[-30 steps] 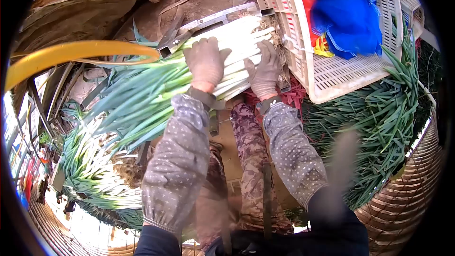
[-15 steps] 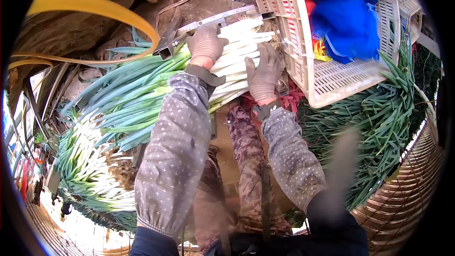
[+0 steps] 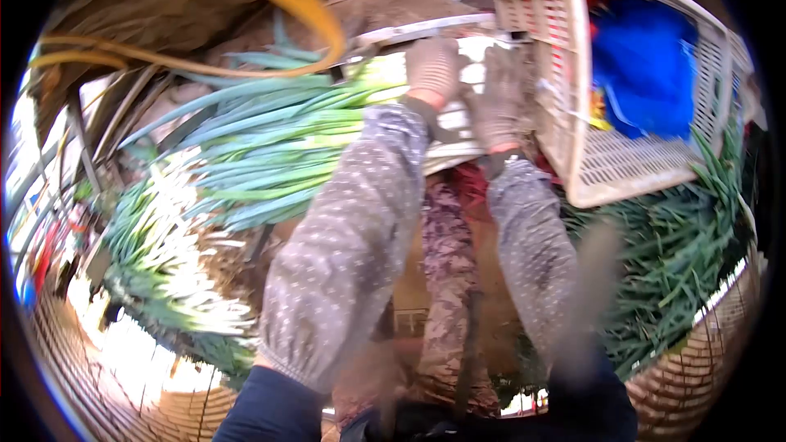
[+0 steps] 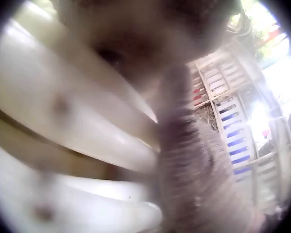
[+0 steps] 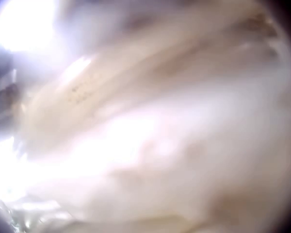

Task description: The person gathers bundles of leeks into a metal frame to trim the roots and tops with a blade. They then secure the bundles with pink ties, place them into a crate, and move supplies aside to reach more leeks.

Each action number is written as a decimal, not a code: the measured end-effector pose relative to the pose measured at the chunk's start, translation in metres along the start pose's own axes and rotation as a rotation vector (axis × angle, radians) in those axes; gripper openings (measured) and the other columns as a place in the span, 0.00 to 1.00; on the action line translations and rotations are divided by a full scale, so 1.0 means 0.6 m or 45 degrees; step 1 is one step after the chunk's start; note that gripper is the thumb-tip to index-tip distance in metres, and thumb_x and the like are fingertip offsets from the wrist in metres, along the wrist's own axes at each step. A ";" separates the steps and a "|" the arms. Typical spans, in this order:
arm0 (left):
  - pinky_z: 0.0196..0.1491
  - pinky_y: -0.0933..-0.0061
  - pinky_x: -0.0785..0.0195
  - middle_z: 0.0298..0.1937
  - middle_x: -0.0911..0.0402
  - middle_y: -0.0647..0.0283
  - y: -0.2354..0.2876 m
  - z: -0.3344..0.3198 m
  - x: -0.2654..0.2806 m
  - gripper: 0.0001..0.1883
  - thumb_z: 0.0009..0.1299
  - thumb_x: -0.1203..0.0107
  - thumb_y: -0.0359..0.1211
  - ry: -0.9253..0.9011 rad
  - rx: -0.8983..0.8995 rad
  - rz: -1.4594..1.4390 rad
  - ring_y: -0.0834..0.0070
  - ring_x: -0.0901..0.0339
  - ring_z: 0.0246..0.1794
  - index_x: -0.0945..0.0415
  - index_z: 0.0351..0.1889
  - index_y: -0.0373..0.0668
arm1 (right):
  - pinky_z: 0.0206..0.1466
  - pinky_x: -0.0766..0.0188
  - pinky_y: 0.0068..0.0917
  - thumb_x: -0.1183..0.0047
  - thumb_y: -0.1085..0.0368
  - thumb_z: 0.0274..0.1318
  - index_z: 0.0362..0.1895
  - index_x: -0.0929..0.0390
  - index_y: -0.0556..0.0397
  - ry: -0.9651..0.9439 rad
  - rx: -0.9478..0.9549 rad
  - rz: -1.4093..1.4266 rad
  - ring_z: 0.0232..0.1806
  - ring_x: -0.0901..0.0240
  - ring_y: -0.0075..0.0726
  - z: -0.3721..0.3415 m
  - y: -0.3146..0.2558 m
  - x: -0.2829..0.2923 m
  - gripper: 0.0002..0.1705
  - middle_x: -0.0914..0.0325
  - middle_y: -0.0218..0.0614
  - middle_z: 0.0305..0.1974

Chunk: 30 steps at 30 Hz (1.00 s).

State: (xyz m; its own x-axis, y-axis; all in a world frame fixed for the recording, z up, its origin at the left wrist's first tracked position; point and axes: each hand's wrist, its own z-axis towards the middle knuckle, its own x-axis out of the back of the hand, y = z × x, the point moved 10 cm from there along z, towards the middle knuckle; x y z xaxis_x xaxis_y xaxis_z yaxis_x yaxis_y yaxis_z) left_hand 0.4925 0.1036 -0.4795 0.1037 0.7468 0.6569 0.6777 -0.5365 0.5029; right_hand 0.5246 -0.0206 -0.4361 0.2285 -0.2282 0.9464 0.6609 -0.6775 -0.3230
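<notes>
A thick bundle of green onions [image 3: 286, 135] lies across a metal frame [image 3: 426, 30], leaves to the left and white stalks to the right. My gloved left hand [image 3: 432, 71] rests on top of the white stalks, its fingertips mostly hidden. Beside it, my gloved right hand [image 3: 495, 100] lies near the root end with its fingers straight, pressing against the stalks. In the left wrist view, white stalks [image 4: 63, 104] fill the left side and a gloved thumb or finger [image 4: 189, 165] stands upright before them. The right wrist view is a blur of pale stalks [image 5: 150, 141].
A white plastic crate [image 3: 630, 180] holding blue cloth [image 3: 643, 65] lies tipped at the right. More green onions are piled at the right [image 3: 663, 262] and lower left [image 3: 176, 254]. A yellow band [image 3: 327, 24] arches over the leaves at the upper left.
In the head view both hands, the bundle and the crate sit farther right than before. My right hand's fingers have straightened and come closer to the left hand. The yellow band has swung upward and right.
</notes>
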 end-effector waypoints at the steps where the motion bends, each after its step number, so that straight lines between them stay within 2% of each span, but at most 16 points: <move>1: 0.51 0.52 0.30 0.45 0.17 0.52 0.020 -0.019 0.021 0.17 0.63 0.37 0.46 0.063 -0.048 0.134 0.54 0.20 0.49 0.15 0.42 0.46 | 0.76 0.53 0.57 0.42 0.32 0.54 0.68 0.36 0.56 0.001 0.046 0.031 0.75 0.51 0.61 0.001 -0.003 0.002 0.50 0.38 0.45 0.69; 2: 0.53 0.51 0.32 0.48 0.19 0.52 0.039 -0.043 0.040 0.16 0.64 0.37 0.44 0.121 -0.112 0.260 0.53 0.22 0.52 0.17 0.44 0.45 | 0.75 0.53 0.57 0.43 0.31 0.54 0.68 0.35 0.55 0.007 0.088 0.045 0.74 0.50 0.60 0.003 -0.006 0.005 0.50 0.38 0.44 0.68; 5: 0.57 0.51 0.35 0.53 0.24 0.52 0.044 -0.147 0.104 0.18 0.65 0.37 0.39 0.399 -0.355 0.003 0.51 0.27 0.57 0.23 0.49 0.42 | 0.75 0.53 0.58 0.43 0.30 0.54 0.66 0.33 0.54 -0.028 0.062 0.159 0.74 0.50 0.60 0.002 -0.006 0.017 0.49 0.37 0.42 0.67; 6: 0.59 0.53 0.37 0.57 0.26 0.53 0.042 -0.193 0.122 0.22 0.64 0.37 0.35 0.303 -0.393 0.022 0.52 0.30 0.59 0.28 0.55 0.40 | 0.75 0.53 0.59 0.44 0.30 0.54 0.66 0.32 0.54 -0.048 0.042 0.088 0.74 0.49 0.61 0.007 -0.004 0.018 0.48 0.36 0.43 0.67; 7: 0.61 0.54 0.37 0.58 0.26 0.51 0.029 -0.242 0.151 0.23 0.63 0.36 0.34 0.379 -0.399 0.034 0.51 0.30 0.60 0.27 0.55 0.38 | 0.75 0.53 0.59 0.45 0.29 0.54 0.65 0.31 0.54 -0.072 0.023 0.023 0.73 0.49 0.61 0.010 -0.006 0.017 0.48 0.36 0.43 0.66; 9: 0.62 0.57 0.33 0.56 0.23 0.53 -0.034 -0.317 0.195 0.21 0.63 0.34 0.33 0.523 -0.296 0.195 0.56 0.26 0.59 0.23 0.53 0.38 | 0.75 0.53 0.61 0.47 0.28 0.55 0.64 0.30 0.54 -0.113 0.018 -0.151 0.73 0.49 0.63 0.020 -0.017 0.020 0.47 0.34 0.45 0.65; 12: 0.58 0.57 0.32 0.57 0.23 0.50 -0.175 -0.374 0.277 0.22 0.63 0.34 0.34 0.686 -0.079 0.355 0.53 0.27 0.59 0.25 0.53 0.36 | 0.76 0.55 0.61 0.47 0.29 0.56 0.64 0.30 0.55 -0.021 0.062 0.045 0.73 0.49 0.64 0.037 -0.060 0.056 0.47 0.33 0.45 0.65; 14: 0.62 0.57 0.33 0.58 0.25 0.51 -0.195 -0.361 0.314 0.26 0.63 0.34 0.39 0.641 -0.104 0.373 0.52 0.28 0.60 0.26 0.56 0.37 | 0.76 0.55 0.57 0.46 0.29 0.55 0.62 0.30 0.57 -0.120 0.072 -0.038 0.72 0.47 0.62 0.037 -0.085 0.044 0.47 0.33 0.46 0.65; 16: 0.64 0.56 0.35 0.60 0.26 0.51 -0.184 -0.319 0.280 0.29 0.63 0.34 0.43 0.341 -0.289 0.355 0.51 0.29 0.61 0.27 0.58 0.37 | 0.76 0.54 0.55 0.45 0.29 0.54 0.62 0.30 0.58 -0.222 0.119 -0.050 0.71 0.46 0.60 0.027 -0.090 -0.002 0.48 0.32 0.47 0.65; 17: 0.65 0.56 0.36 0.61 0.26 0.51 -0.181 -0.298 0.259 0.31 0.63 0.35 0.45 0.191 -0.372 0.345 0.51 0.29 0.62 0.28 0.59 0.37 | 0.75 0.52 0.53 0.45 0.29 0.54 0.62 0.30 0.57 -0.144 0.163 0.044 0.71 0.45 0.57 0.019 -0.091 0.002 0.48 0.32 0.47 0.64; 18: 0.61 0.57 0.34 0.59 0.25 0.53 -0.185 -0.283 0.256 0.31 0.65 0.37 0.48 0.292 -0.424 0.430 0.53 0.28 0.60 0.28 0.60 0.39 | 0.75 0.53 0.53 0.44 0.30 0.54 0.62 0.30 0.57 -0.162 0.214 -0.001 0.72 0.46 0.56 0.017 -0.100 0.014 0.47 0.32 0.44 0.64; 20: 0.55 0.56 0.33 0.51 0.22 0.54 -0.195 -0.249 0.267 0.27 0.63 0.36 0.49 0.420 -0.353 0.449 0.53 0.26 0.54 0.23 0.51 0.38 | 0.76 0.54 0.54 0.43 0.31 0.54 0.62 0.28 0.54 -0.114 0.356 -0.035 0.73 0.47 0.55 0.014 -0.109 0.021 0.45 0.32 0.41 0.64; 23: 0.51 0.55 0.33 0.42 0.21 0.54 -0.201 -0.221 0.255 0.23 0.61 0.33 0.49 0.414 -0.316 0.380 0.53 0.25 0.48 0.22 0.40 0.39 | 0.77 0.56 0.55 0.43 0.31 0.55 0.61 0.27 0.49 -0.140 0.280 -0.025 0.74 0.46 0.54 0.027 -0.085 -0.008 0.42 0.31 0.38 0.65; 26: 0.50 0.56 0.33 0.36 0.22 0.54 -0.235 -0.204 0.282 0.22 0.58 0.31 0.48 0.513 -0.062 0.299 0.53 0.25 0.45 0.22 0.35 0.39 | 0.77 0.56 0.55 0.44 0.33 0.56 0.60 0.25 0.46 -0.251 0.236 0.040 0.74 0.45 0.52 0.022 -0.075 -0.016 0.38 0.29 0.37 0.64; 27: 0.51 0.56 0.33 0.40 0.22 0.55 -0.233 -0.197 0.289 0.22 0.58 0.31 0.48 0.458 -0.044 0.368 0.54 0.25 0.47 0.21 0.38 0.41 | 0.76 0.55 0.54 0.44 0.35 0.57 0.59 0.25 0.45 -0.253 0.227 0.013 0.73 0.45 0.52 0.018 -0.071 -0.019 0.35 0.27 0.36 0.62; 30: 0.54 0.55 0.35 0.46 0.23 0.54 -0.214 -0.194 0.292 0.25 0.60 0.32 0.49 0.522 -0.296 0.445 0.53 0.26 0.51 0.21 0.46 0.40 | 0.75 0.53 0.54 0.43 0.38 0.58 0.59 0.24 0.45 -0.185 0.266 0.074 0.73 0.44 0.52 0.017 -0.077 -0.007 0.33 0.27 0.36 0.62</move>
State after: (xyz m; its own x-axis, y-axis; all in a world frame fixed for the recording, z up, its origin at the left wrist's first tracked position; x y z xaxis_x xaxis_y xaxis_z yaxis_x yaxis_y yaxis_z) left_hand 0.3389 0.2575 -0.3632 -0.0290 0.3220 0.9463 0.4717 -0.8303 0.2970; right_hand 0.5002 0.0187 -0.4254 0.3607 -0.1497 0.9206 0.7733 -0.5038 -0.3849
